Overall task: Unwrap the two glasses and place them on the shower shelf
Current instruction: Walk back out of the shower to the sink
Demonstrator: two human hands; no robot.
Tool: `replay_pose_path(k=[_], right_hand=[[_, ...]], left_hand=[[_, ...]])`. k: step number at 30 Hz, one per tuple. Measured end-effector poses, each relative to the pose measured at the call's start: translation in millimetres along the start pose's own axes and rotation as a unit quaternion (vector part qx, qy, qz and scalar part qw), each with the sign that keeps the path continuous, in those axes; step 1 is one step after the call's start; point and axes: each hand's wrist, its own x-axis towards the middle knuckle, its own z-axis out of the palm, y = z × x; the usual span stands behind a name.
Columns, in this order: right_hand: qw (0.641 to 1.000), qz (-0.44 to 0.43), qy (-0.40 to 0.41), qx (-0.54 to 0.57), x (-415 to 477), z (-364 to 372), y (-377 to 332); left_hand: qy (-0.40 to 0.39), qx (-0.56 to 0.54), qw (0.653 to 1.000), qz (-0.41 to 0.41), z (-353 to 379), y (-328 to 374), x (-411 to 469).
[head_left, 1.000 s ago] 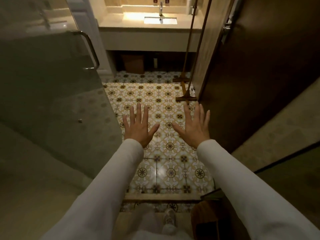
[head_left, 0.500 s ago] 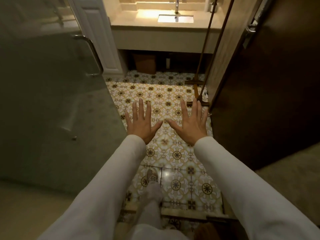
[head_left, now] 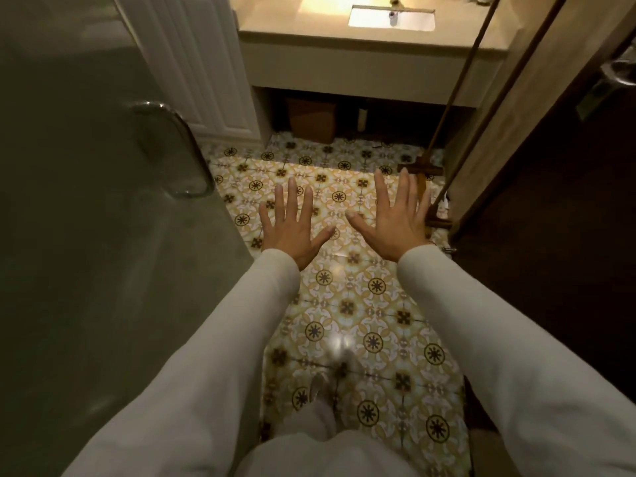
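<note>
Both hands were out in front around mid-frame, palms down over the tiled floor (head_left: 347, 304). The left hand (head_left: 292, 232) had its fingers straight and spread, thumb pointing toward the centre, and it held nothing. The right hand (head_left: 395, 225) was the same: flat, splayed, nothing in it. They were apart and didn't seem to touch anything. The pale sleeves (head_left: 206, 356) ran down to the bottom corners and got chopped off by the frame edge.

The glasses and the shower shelf didn't show anywhere in the shot, so I couldn't tell where they were.

The left half of the frame was a big glass door (head_left: 86, 218), murky and greenish, with a metal handle (head_left: 179, 149) near its right edge. Whatever sat behind the glass was too hazy to make out. Just right of it, in the upper part, was a white panelled door (head_left: 206, 63), cut off at the top.

Top centre was a lit surface (head_left: 303, 25) with a sink (head_left: 392, 17) set into it, and the tap was mostly lost past the top edge. In the dark gap underneath sat a brownish bin (head_left: 313, 118), and the rest in there was too dim to identify. A thin wooden pole (head_left: 463, 77) slanted from the upper right down to the floor just beyond the right hand's fingertips. The right side was a dark door (head_left: 550, 218), with its handle (head_left: 623, 72) half cut off at the edge. At bottom centre a shoe (head_left: 318, 387) showed, pretty blurry.
</note>
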Motion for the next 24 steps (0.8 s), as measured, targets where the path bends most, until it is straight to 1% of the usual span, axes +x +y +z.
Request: replay_pose_path(k=[7, 9, 12, 16, 19, 21, 24], right_hand=[[1.000, -0.002, 0.002, -0.006, 111, 3, -8], [1.000, 0.001, -0.002, 0.000, 142, 6, -3], [1.000, -0.005, -0.011, -0.003, 187, 13, 9], [1.000, -0.016, -0.011, -0.010, 264, 22, 32], [1.000, -0.023, -0.007, -0.005, 325, 25, 48], [1.000, -0.024, -0.010, 0.001, 383, 22, 64], [0.999, -0.048, -0.005, -0.003, 417, 21, 72]], left_hand=[[0.023, 0.022, 0.999, -0.013, -20, -17, 114], [0.018, 0.023, 0.999, -0.013, -19, -17, 147], [0.009, 0.010, 1.000, -0.013, -16, -10, 196], [0.018, 0.008, 1.000, -0.016, -11, 3, 269], [0.028, -0.002, 0.999, -0.034, -11, 13, 322], [0.025, 0.007, 0.998, -0.054, -13, 24, 371], [0.017, 0.012, 0.997, -0.077, -15, 23, 399]])
